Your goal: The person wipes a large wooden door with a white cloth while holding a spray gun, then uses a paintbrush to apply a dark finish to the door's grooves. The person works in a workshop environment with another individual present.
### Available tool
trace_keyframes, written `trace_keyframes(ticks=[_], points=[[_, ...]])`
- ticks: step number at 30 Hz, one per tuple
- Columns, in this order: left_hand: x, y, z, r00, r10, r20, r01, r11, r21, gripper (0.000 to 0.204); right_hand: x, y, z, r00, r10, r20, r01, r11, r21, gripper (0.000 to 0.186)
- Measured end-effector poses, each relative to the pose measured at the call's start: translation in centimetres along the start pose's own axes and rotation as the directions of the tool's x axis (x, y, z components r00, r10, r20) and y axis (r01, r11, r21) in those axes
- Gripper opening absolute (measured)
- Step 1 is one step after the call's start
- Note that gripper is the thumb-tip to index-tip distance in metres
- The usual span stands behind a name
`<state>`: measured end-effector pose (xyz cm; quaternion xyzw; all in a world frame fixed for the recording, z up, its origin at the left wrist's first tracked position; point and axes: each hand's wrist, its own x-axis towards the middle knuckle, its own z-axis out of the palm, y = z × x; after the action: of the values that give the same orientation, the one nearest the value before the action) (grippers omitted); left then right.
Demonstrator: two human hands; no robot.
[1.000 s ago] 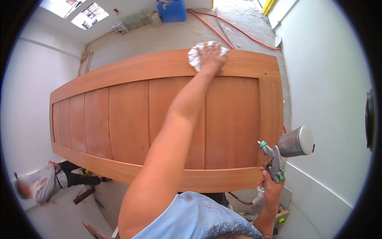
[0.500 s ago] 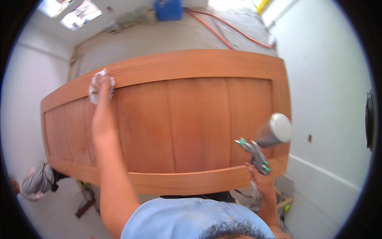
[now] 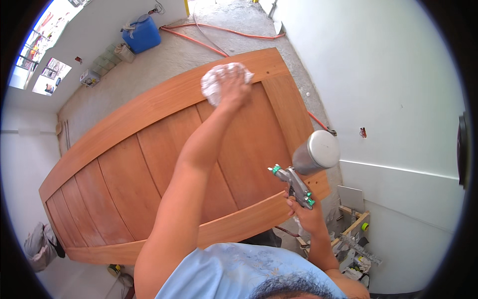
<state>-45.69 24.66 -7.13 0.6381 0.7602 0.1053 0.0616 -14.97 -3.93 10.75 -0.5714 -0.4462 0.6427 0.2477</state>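
Observation:
A brown wooden door panel [image 3: 119,172] with a raised frame and grooved boards lies flat in front of me. My left hand [image 3: 236,90], somewhat blurred, presses a crumpled white cloth [image 3: 211,83] onto its far rail, towards the right end. My right hand [image 3: 307,215] grips a metal spray gun [image 3: 295,185] with green fittings by its handle, over the door's near right corner. The gun's silver cup [image 3: 304,158] with a white lid is tilted to the upper right. Its nozzle points left, apart from the wood.
Beyond the door, a blue jug [image 3: 142,36] and several pale containers [image 3: 105,61] stand by the wall. An orange hose [image 3: 234,34] runs across the concrete floor. Tools and wood scraps [image 3: 354,236] lie at the lower right, beside the white wall [image 3: 398,199]. Grey fabric [image 3: 40,244] is at the far left.
My left hand has moved the cloth rightwards along the far rail. My right hand still holds the spray gun. The view has turned, so the door now slants up to the right.

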Motion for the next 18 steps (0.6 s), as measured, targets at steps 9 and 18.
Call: trace_keyframes(ticks=[9,18], points=[[7.6,11.3,3.9,0.904,0.407,0.129,-0.404,0.913,-0.052,0.081,-0.4,1.3,-5.4,0.928,-0.160,-0.336,0.145,0.987,-0.068,0.035],[-7.2,-18.7,-5.3,0.995,-0.100,-0.012,0.098,0.993,-0.072,0.073,-5.3,5.1,10.6,0.968,-0.181,-0.175,0.162,0.980,-0.116,0.033]])
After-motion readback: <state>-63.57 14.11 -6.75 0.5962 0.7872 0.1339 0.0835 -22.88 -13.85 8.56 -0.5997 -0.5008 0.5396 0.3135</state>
